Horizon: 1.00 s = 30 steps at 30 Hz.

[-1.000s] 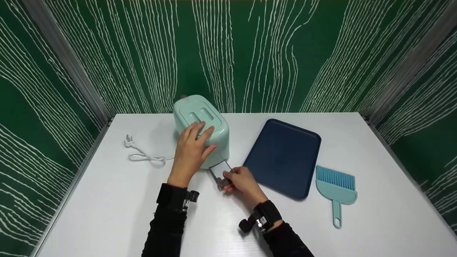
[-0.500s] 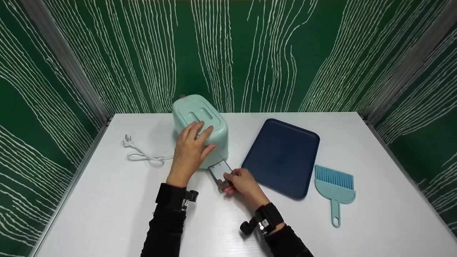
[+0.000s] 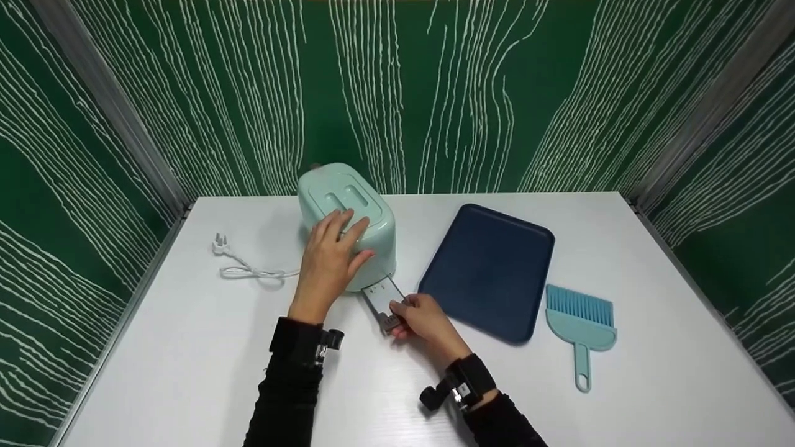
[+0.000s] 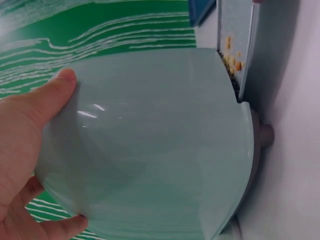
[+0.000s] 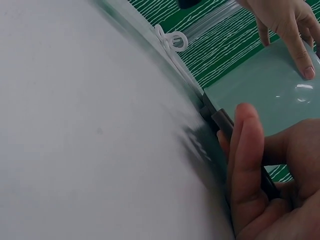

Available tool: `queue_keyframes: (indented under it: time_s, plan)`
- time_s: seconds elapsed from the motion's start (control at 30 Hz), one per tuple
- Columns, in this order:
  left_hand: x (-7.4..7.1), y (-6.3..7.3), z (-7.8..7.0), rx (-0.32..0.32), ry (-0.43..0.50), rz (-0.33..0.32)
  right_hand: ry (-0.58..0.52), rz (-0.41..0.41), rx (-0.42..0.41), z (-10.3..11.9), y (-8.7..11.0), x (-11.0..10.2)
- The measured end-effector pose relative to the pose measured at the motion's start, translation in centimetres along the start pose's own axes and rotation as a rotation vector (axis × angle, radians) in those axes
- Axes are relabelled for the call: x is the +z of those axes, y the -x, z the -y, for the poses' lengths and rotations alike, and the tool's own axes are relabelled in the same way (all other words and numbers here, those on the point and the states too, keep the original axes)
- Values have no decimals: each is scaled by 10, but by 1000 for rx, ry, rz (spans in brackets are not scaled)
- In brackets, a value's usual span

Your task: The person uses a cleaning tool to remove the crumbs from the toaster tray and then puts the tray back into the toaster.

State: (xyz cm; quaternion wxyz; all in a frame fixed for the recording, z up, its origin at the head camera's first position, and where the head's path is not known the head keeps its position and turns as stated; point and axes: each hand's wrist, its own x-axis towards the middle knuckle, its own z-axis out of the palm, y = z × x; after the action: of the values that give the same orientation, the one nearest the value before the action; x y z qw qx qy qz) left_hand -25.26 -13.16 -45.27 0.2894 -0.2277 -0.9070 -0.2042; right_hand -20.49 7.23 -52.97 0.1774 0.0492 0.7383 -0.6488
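Note:
A mint-green toaster (image 3: pixel 382 239) stands at the back left of the white table, with two long recesses in its top. My left hand (image 3: pixel 324 267) rests on its near end, fingers spread over the top edge and thumb against the end face. From the toaster's base a flat metal crumb tray (image 3: pixel 382 297) sticks out towards me. My right hand (image 3: pixel 428 320) pinches the tray's grey handle (image 3: pixel 389 322) between thumb and fingers. Yellow and dark crumbs (image 4: pixel 232 60) lie on the tray, close to the toaster's wall, in the left wrist view.
A dark blue rectangular tray (image 3: pixel 487 273) lies to the right of the toaster. Farther right is a light blue hand brush (image 3: pixel 582 335) with its handle towards me. The toaster's white cord (image 3: pixel 254 272) and plug (image 3: pixel 220 244) lie on the left. Green walls surround the table.
The crumb tray has slid slightly farther out of the toaster towards me with my right hand, and crumbs now show on it. My left hand stays on the toaster.

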Motion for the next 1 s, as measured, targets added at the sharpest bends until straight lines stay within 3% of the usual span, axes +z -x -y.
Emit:
queue_keyframes:
  time_s: [1.0]
  plan:
    - [1,0,0,3,15,-16,13,39,-20,-6,15,-9]
